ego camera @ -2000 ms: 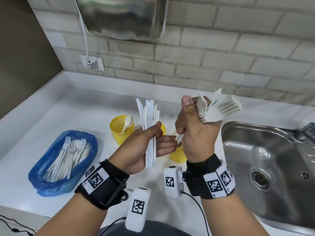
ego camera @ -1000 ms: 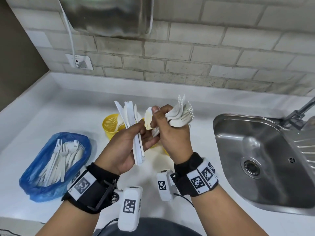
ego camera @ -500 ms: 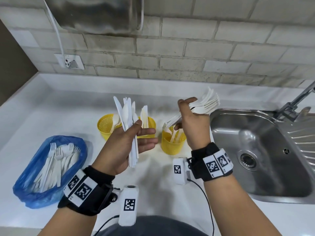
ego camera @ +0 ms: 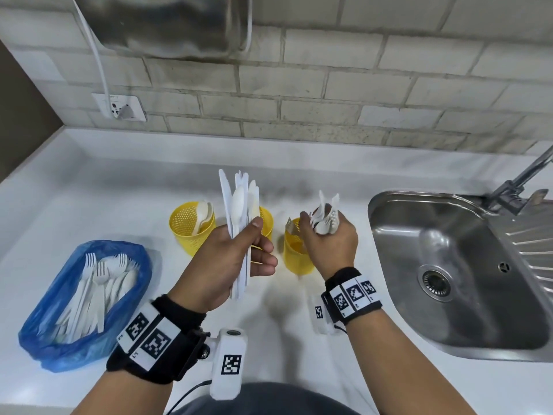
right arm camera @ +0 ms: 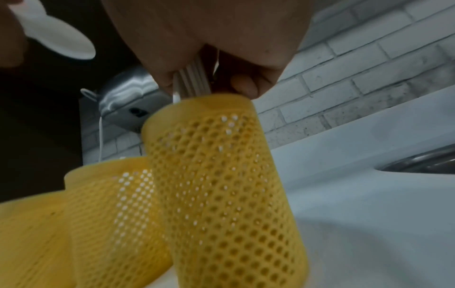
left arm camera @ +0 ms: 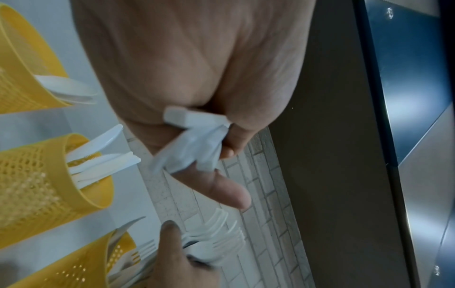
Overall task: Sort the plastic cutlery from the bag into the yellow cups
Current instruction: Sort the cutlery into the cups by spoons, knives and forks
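My left hand (ego camera: 256,244) grips an upright bundle of white plastic knives and a spoon (ego camera: 239,202) above the counter; the handles (left arm camera: 194,140) show under its palm. Just over the right yellow cup (ego camera: 294,253), my right hand (ego camera: 323,232) grips a bunch of white forks (ego camera: 324,218). The fork handles (right arm camera: 194,81) dip into that mesh cup (right arm camera: 221,185). The left yellow cup (ego camera: 191,226) holds spoons. The middle yellow cup (ego camera: 267,218), partly hidden by my left hand, holds knives (left arm camera: 103,163). At the left lies the blue bag (ego camera: 45,333) with several forks and spoons.
A steel sink (ego camera: 449,339) with a tap (ego camera: 520,181) fills the right side. On the brick wall at the back are a socket (ego camera: 119,110) and a metal appliance (ego camera: 167,22). White counter (ego camera: 104,190) stretches behind the cups.
My right hand has come down with the forks from above the cups to the rim of the right cup. The left hand keeps its bundle upright in about the same place.
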### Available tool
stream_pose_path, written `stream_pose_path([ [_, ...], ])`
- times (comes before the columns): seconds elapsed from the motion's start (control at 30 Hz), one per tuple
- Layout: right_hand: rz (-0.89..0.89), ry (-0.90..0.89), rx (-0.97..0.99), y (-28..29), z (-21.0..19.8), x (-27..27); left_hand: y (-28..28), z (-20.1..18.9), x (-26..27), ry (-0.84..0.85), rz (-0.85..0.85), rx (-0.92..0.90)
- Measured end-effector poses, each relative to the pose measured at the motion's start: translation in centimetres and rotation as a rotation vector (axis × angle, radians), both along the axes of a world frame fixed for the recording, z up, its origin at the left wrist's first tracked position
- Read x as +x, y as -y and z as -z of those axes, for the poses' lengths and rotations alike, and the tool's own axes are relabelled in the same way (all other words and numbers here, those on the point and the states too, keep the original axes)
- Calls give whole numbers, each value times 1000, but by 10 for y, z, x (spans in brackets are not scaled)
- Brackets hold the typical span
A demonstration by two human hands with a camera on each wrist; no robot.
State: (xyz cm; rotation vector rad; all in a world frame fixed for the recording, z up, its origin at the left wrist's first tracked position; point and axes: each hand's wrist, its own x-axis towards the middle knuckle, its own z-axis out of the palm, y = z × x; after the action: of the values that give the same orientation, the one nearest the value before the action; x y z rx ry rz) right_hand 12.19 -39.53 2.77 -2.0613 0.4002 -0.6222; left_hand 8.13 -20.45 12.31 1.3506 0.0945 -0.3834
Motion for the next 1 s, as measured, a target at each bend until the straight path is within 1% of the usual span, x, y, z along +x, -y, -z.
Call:
stream_pose_path([
  [0.13, -89, 44, -121, -8, 18, 3, -2, 2, 2, 14, 7, 25],
  [0.23, -87, 42, -248, -10, 28, 5, -1, 3, 5, 21, 9, 35],
  [0.33, -90, 70, -267, -10, 29, 4, 0, 4, 7, 27, 9, 40],
  [0.47, -103, -4, -314, -9, 29, 4, -1, 5, 6, 26, 12, 38],
  [0.7, -127, 134, -202, -8, 27, -5, -2, 5, 5, 44, -4, 24],
  [0.8, -109, 241, -311, -4, 22, -2, -3, 5, 4, 62, 8, 22],
  [0.83, -90, 249, -343, -3, 20, 0, -3, 5, 4, 71, 13, 25],
  [0.9, -61, 192, -390, -1, 16, 2, -4, 6, 4, 93, 27, 37],
  [1.0, -85, 132, -477, 1, 16, 3, -6, 8, 3, 146, 68, 66],
])
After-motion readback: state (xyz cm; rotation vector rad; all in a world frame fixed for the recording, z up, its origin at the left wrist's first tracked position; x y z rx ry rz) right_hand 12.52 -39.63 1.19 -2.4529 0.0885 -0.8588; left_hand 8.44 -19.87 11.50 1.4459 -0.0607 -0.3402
